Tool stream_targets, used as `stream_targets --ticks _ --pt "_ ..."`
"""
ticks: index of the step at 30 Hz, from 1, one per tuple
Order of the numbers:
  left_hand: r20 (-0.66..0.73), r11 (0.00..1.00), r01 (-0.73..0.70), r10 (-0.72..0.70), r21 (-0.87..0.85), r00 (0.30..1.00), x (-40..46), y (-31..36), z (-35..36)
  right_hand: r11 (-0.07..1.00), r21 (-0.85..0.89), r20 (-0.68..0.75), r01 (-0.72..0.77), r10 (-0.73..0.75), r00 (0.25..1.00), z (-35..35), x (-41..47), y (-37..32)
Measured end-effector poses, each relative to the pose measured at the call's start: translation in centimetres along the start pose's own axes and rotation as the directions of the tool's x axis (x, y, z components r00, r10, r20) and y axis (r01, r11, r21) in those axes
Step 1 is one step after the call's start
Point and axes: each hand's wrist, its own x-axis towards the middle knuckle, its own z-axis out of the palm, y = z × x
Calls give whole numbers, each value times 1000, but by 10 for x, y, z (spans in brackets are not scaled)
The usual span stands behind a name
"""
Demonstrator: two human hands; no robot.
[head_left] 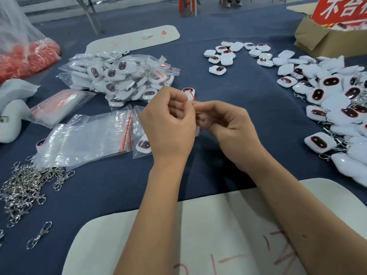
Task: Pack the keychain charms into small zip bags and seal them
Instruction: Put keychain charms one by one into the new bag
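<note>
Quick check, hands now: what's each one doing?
Left hand: fingers curled, pinching the top edge of a small zip bag with a charm inside.
Right hand: fingers curled, pinching the same bag.

One white charm [189,91] with a dark, red-rimmed face sat in a small clear zip bag [192,98] at frame centre, mostly hidden. Bagged charms [123,76] were heaped upper left, loose charms [333,100] right, empty zip bags [87,135] lay flat at left.
</note>
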Motion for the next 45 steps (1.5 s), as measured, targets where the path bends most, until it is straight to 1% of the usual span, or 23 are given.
stream_targets --ticks 3,6,8,11,13,16,18,20,22,24,25,28,31,33,34,36,37,38,39,40,42,43,45 --pt "1 1000 3 -3 -3 1000 -2 0 -1 995 94 -77 -41 48 996 -2 0 0" --pt "-52 1000 -11 10 -25 999 -2 2 -2 998 -60 -243 -32 17 970 -5 -1 0" --pt "-91 998 -21 16 -57 996 0 1 -3 980 -167 -306 -104 49 951 -9 1 3" --pt "-98 995 -44 35 -91 995 0 2 -4 971 -79 -194 -228 209 959 -6 1 4" --pt "-104 993 -67 56 -99 993 -2 4 -4 983 -2 -117 -186 184 976 -2 0 3" --pt "-125 991 -85 72 -99 990 -4 6 1 991 98 -86 -87 95 992 1 -2 1" --pt "-57 996 -43 39 -78 998 -6 4 6 980 186 -61 -77 90 994 -1 0 -2" --pt "103 1000 13 -11 -18 995 -10 2 12 985 148 -97 -93 108 989 -5 1 -2" --pt "273 999 49 -53 20 961 -17 1 20 968 -217 -295 -128 59 954 -15 1 -3" --pt "420 998 67 -62 4 905 -24 2 26 740 -615 -481 -272 -80 873 -29 -2 -5" --pt "479 999 53 -47 1 877 -27 4 29 601 -704 -548 -378 -122 828 -38 -5 -8" --pt "580 998 21 -47 52 813 -33 2 33 314 -698 -689 -644 -45 724 -72 -10 -17" --pt "594 991 107 -132 76 793 -33 -3 33 149 -621 -750 -770 173 638 -86 -15 -22" --pt "590 985 155 -169 74 789 -32 -5 32 147 -634 -712 -760 275 647 -88 -15 -21" --pt "589 983 172 -180 72 788 -31 -5 32 213 -656 -663 -724 296 687 -87 -13 -20" --pt "574 979 185 -197 80 795 -29 -6 29 496 -651 -499 -575 290 816 -77 -10 -19" --pt "560 978 188 -209 96 802 -28 -7 27 660 -580 -411 -477 269 871 -67 -10 -18" --pt "542 975 190 -222 116 810 -26 -8 27 787 -484 -335 -382 236 912 -56 -10 -18" --pt "520 971 190 -238 145 821 -25 -9 27 861 -411 -267 -299 200 943 -46 -11 -17" --pt "488 966 181 -250 185 837 -24 -11 25 881 -417 -192 -224 156 969 -39 -13 -15" --pt "409 951 156 -258 267 875 -21 -12 21 814 -577 -37 -68 58 998 -33 -14 -9" --pt "377 945 154 -261 290 889 -20 -13 18 749 -663 29 -5 32 999 -35 -13 -6" --pt "347 939 178 -279 295 895 -16 -15 14 558 -830 80 11 99 992 -39 -11 -4"
